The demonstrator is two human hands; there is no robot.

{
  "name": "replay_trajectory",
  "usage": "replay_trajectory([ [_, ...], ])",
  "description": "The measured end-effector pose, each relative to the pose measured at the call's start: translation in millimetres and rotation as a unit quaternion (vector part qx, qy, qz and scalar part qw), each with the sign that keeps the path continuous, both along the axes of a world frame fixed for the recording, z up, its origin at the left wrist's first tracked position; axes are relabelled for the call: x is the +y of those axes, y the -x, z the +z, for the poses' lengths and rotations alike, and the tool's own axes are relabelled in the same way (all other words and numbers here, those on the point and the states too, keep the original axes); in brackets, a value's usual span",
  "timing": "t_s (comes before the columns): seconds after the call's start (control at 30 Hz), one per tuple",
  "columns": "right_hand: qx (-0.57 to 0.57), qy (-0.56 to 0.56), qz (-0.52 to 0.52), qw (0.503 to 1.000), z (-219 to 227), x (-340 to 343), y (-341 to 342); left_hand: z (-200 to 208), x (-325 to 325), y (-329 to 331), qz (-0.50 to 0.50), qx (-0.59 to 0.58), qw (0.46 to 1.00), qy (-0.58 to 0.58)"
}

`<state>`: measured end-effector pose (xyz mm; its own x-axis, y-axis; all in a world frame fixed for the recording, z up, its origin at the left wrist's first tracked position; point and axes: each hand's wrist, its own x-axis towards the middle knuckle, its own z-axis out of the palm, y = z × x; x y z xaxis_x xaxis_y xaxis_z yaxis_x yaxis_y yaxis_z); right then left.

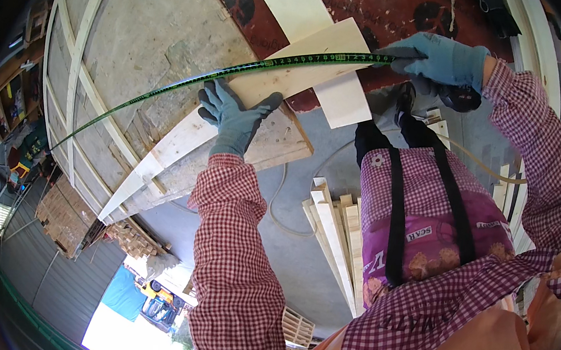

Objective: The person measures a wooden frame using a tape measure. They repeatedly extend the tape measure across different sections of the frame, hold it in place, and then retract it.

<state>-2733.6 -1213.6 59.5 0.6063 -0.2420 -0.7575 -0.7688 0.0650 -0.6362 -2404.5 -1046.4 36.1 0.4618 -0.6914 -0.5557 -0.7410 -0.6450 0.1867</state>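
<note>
A long green-and-black tape measure (306, 59) curves across a pale wooden plank (280, 78) and runs off to the far left. My right hand (446, 62), in a blue-grey glove, is closed on the tape measure near the plank's right end. My left hand (235, 119), gloved alike, rests at the plank's near edge with its fingers spread and thumb apart. Its fingertips reach the tape's near edge. The plank lies over the corner of a worn wooden bench top (284, 138) and across another pale board (346, 100).
Dark red printed panels (393, 16) lie beyond the plank. A slatted wooden frame (85, 52) stands on the left. Several loose wooden strips (333, 228) are below the bench, beside a thin hose (273, 208) on the grey floor.
</note>
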Motion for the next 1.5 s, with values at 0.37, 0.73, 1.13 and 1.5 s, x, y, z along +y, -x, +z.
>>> replay_trajectory([
  [0.37,0.005,-0.017,-0.004,1.000,-9.7,1.4,1.6,-5.0,6.9,-3.5,0.002,-0.020,1.000,0.024],
  [0.73,0.008,0.028,0.003,1.000,-29.5,2.7,8.6,-4.5,4.2,-2.3,0.005,-0.028,1.000,0.008],
  [1.13,-0.047,-0.055,-0.035,0.997,-17.3,8.7,2.8,-0.5,5.5,-1.1,0.002,-0.010,1.000,0.018],
  [1.5,-0.074,-0.058,-0.034,0.995,-1.9,-7.6,0.7,1.9,-7.6,3.4,-0.005,-0.038,0.999,0.005],
])
